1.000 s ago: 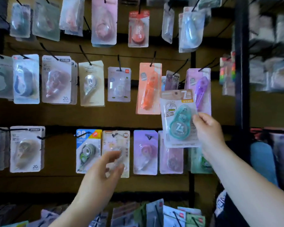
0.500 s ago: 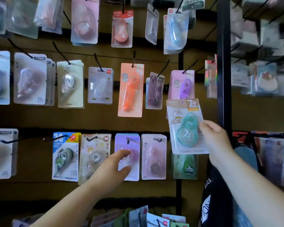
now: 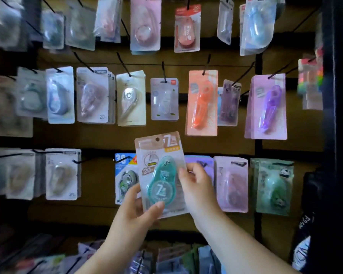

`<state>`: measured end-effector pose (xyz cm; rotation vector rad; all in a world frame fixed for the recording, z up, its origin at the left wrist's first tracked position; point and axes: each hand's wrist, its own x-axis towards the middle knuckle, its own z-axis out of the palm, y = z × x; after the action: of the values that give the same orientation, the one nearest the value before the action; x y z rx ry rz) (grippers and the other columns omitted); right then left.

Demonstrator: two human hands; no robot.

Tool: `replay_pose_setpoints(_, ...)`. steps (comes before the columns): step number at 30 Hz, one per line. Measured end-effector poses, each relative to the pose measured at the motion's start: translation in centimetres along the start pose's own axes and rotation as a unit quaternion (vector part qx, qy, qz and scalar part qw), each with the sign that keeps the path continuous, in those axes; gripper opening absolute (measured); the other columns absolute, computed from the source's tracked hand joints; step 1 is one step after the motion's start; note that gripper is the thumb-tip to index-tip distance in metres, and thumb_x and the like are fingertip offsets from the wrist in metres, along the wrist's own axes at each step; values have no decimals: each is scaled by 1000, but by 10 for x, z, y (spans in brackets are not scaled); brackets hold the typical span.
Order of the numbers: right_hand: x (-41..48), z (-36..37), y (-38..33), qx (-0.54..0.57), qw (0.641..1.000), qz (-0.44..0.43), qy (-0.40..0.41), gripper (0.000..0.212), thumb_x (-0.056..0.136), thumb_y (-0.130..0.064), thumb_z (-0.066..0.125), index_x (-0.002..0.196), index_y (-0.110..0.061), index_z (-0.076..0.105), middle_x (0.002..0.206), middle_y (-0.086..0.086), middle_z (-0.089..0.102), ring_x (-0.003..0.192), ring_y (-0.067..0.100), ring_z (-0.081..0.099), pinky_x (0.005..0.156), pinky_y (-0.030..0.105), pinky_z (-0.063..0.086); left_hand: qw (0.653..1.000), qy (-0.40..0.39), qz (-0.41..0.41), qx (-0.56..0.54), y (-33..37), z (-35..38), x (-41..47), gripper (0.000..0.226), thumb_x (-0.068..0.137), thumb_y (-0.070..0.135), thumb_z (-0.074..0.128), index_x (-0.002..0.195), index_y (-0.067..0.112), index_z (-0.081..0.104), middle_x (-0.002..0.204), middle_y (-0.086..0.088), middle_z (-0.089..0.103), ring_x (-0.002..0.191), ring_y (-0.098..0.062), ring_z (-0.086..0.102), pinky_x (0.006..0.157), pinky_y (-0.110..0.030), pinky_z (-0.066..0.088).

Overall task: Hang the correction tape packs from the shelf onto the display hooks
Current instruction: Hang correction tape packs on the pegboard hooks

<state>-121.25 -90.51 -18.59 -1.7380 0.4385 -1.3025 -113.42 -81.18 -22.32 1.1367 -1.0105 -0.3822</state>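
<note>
Holding teal correction tape pack (image 3: 160,175), left hand (image 3: 135,216) pinching lower edge, right hand (image 3: 196,186) gripping side; next, likely threading punched hole (image 3: 157,139) onto one of display hooks (image 3: 163,71).

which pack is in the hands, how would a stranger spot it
Look at the brown display wall, lower row, centre. There the left hand and right hand hold one pack in front of the hanging packs. It alone has a tan card with a teal dispenser marked 7.
</note>
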Motion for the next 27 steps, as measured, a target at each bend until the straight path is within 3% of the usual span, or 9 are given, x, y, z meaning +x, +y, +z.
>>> replay_pose_setpoints(2,-1,29,2,-3,1000,5,-11,17,94,-23,43,78,-28,46,84,-8,56,93,16,58,84,33,51,1000,22,-9,-12,-3,-27,-3,27,82,7,59,99,26,51,81,2,75,70,-7,71,54,-22,57)
replay_pose_setpoints(5,-3,73,6,-11,999,2,-45,13,94,-20,44,83,-24,50,78,-11,54,82,12,54,70,24,44,997,80,-4,-19,-12,-68,-6,34,83,6,59,109,26,50,92,-3,71,73,-12,72,52,-20,55)
replay_pose_setpoints(7,-5,103,9,-23,997,5,-74,10,94,-18,44,95,-17,54,79,-10,55,77,8,53,65,18,41,992,125,5,-24,-15,-96,-6,42,83,5,59,114,31,46,91,-2,72,73,-13,71,51,-19,53)
replay_pose_setpoints(10,-8,141,11,-34,994,24,-100,6,93,-19,46,91,-18,51,72,-11,51,68,7,51,55,9,37,985,167,16,-26,-16,-133,-5,48,86,5,56,118,35,37,80,2,72,73,-14,68,55,-26,54)
replay_pose_setpoints(15,-12,170,15,-26,991,39,-126,7,92,-19,46,87,-17,51,76,-6,56,80,17,58,74,28,47,985,172,9,0,-25,-167,-5,53,86,6,56,126,37,38,88,-2,70,80,-17,68,70,-39,56)
replay_pose_setpoints(17,-14,173,16,-27,989,46,-135,10,93,-21,46,83,-20,50,80,-2,58,86,23,60,82,37,50,986,164,5,1,-30,-171,-6,52,86,5,56,122,38,38,88,-1,70,72,-13,71,61,-32,58)
replay_pose_setpoints(19,-17,175,18,-26,989,50,-138,16,93,-23,46,77,-25,48,79,0,58,82,22,58,84,41,51,986,164,3,-4,-33,-173,-6,52,85,4,56,120,38,38,88,-2,70,72,-11,70,56,-26,57)
replay_pose_setpoints(24,-22,178,22,-34,989,43,-140,16,93,-24,45,78,-24,49,82,2,62,84,25,61,83,43,51,986,169,10,-5,-38,-176,-8,50,85,3,55,118,37,38,89,-3,67,80,-15,66,57,-25,56)
replay_pose_setpoints(27,-25,179,25,-50,989,28,-139,15,93,-24,45,80,-19,50,81,5,61,79,25,59,79,43,52,984,175,16,8,-42,-176,-11,51,85,3,57,116,39,40,91,-4,68,82,-20,66,72,-37,56)
